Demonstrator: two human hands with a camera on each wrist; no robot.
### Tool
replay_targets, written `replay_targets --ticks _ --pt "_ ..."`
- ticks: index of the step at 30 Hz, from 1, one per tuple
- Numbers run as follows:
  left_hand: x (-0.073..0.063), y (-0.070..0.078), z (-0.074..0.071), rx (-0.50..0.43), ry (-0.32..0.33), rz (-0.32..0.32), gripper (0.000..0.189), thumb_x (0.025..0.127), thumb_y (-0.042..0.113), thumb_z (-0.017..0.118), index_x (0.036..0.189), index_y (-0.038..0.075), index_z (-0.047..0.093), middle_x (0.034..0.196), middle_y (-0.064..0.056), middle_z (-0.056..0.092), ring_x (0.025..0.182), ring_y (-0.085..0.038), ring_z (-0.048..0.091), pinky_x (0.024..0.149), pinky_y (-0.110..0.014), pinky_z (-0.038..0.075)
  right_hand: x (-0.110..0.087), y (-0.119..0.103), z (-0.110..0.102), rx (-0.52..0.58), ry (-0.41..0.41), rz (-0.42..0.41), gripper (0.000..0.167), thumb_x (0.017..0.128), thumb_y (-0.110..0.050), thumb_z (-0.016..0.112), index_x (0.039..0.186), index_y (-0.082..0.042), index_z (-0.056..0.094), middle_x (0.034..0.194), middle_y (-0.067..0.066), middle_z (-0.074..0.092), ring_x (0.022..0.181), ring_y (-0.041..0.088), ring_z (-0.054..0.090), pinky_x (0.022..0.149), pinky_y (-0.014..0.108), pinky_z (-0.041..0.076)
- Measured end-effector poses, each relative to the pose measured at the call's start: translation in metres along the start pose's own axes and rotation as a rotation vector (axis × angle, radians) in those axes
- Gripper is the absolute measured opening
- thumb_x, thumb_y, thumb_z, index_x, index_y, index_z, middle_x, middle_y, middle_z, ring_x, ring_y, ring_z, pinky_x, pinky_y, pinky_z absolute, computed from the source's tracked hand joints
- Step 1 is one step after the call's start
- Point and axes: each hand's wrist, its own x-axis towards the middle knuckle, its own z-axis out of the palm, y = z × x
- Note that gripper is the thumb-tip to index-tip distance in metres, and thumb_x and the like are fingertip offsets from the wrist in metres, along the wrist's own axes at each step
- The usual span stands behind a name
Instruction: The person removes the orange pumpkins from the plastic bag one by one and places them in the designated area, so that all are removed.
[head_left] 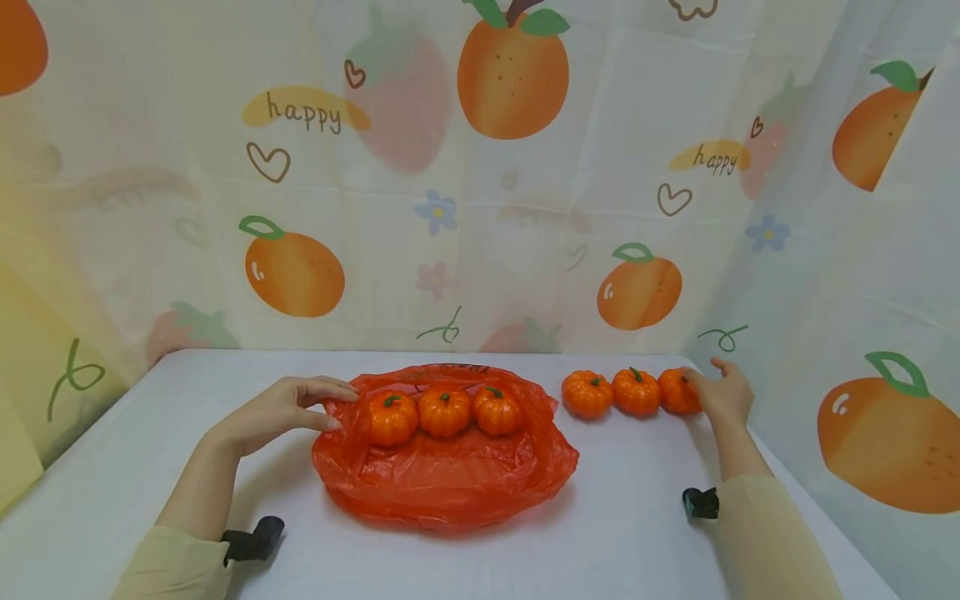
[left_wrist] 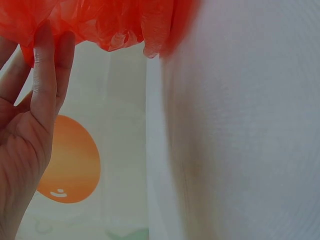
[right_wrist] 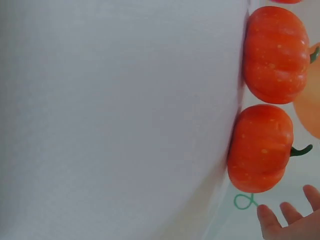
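A red plastic bag (head_left: 450, 492) lies with its mouth spread wide on the white table. Three small orange pumpkins (head_left: 444, 412) with green stems sit in a row inside it. At the bag's left rim, my left hand (head_left: 281, 408) pinches the thin film between thumb and fingers; the left wrist view shows red film (left_wrist: 112, 25) at the fingertips. To the right of the bag stand three more pumpkins in a line: a left one (head_left: 587, 394), a middle one (head_left: 636, 392) and a right one (head_left: 678, 392). Beside the right pumpkin (right_wrist: 261, 148) is my right hand (head_left: 723, 396), fingers spread, holding nothing.
A curtain (head_left: 517, 208) printed with oranges, strawberries and hearts hangs behind the white table (head_left: 600, 533) and along its sides. Each wrist carries a black camera mount, one on the left (head_left: 255, 540) and one on the right (head_left: 701, 502).
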Motion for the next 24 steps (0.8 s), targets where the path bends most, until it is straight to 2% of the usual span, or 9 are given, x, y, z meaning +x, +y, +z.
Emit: replay_targets --ticks 5,8,11,18,24 --pt "0.0 0.001 0.0 0.001 0.001 0.001 0.04 0.088 0.019 0.07 0.126 0.008 0.067 0.145 -0.021 0.049 0.114 0.011 0.049 0.09 -0.023 0.052 -0.003 -0.009 0.002 0.053 0.079 -0.003 0.072 0.093 -0.032 0.066 0.151 -0.004 0.035 0.159 0.023 0.032 0.147 0.043 0.03 0.118 0.055 0.031" --pt "0.0 0.001 0.0 0.0 -0.001 0.003 0.04 0.088 0.019 0.07 0.126 0.009 0.067 0.145 -0.021 0.05 0.115 0.01 0.049 0.09 -0.024 0.052 -0.003 -0.015 0.003 0.077 0.09 -0.012 0.074 0.093 -0.032 0.067 0.153 -0.005 0.033 0.159 0.023 0.032 0.147 0.042 0.03 0.118 0.055 0.032" --pt "0.0 0.001 0.0 0.0 -0.002 0.002 0.04 0.088 0.019 0.07 0.126 0.009 0.067 0.146 -0.02 0.049 0.116 0.009 0.049 0.09 -0.024 0.052 -0.004 -0.023 0.002 0.088 0.068 -0.03 0.076 0.093 -0.033 0.067 0.153 -0.006 0.031 0.16 0.022 0.031 0.147 0.042 0.031 0.121 0.053 0.028" --pt "0.0 0.0 -0.001 0.001 -0.002 -0.003 0.039 0.088 0.019 0.07 0.126 0.009 0.067 0.146 -0.02 0.049 0.12 0.002 0.047 0.091 -0.024 0.052 -0.01 -0.048 0.003 0.134 0.013 -0.084 0.076 0.092 -0.038 0.066 0.155 -0.011 0.031 0.161 0.017 0.031 0.144 0.042 0.035 0.119 0.052 0.033" --pt "-0.001 0.001 -0.001 0.003 -0.001 0.003 0.039 0.088 0.019 0.07 0.126 0.009 0.067 0.145 -0.02 0.05 0.116 0.008 0.048 0.09 -0.024 0.052 -0.022 -0.073 0.005 0.184 -0.031 -0.157 0.076 0.091 -0.039 0.067 0.154 -0.014 0.033 0.16 0.014 0.034 0.143 0.037 0.037 0.116 0.049 0.037"
